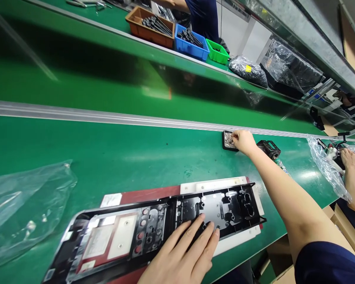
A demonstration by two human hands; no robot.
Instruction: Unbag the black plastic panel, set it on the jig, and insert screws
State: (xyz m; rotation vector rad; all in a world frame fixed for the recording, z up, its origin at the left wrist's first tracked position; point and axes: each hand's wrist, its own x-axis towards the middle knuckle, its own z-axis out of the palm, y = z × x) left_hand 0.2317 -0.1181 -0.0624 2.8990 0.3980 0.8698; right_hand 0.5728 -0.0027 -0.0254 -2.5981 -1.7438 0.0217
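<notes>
My left hand [182,254] lies flat, fingers spread, on a long black plastic panel [154,227] that rests on a white and dark red fixture [213,184] near the front edge of the green bench. My right hand [243,141] reaches far forward to a small black tray of tiny metal screws [227,141] beside the aluminium rail; its fingertips pinch down into the screws. Whether a screw is between the fingers is hidden.
A clear plastic bag [23,209] lies at the left. A small black part [269,148] sits right of the screw tray. Brown [149,33], blue [191,47] and green [217,53] bins stand across the belt by another person. A co-worker's hand [349,157] works at the right.
</notes>
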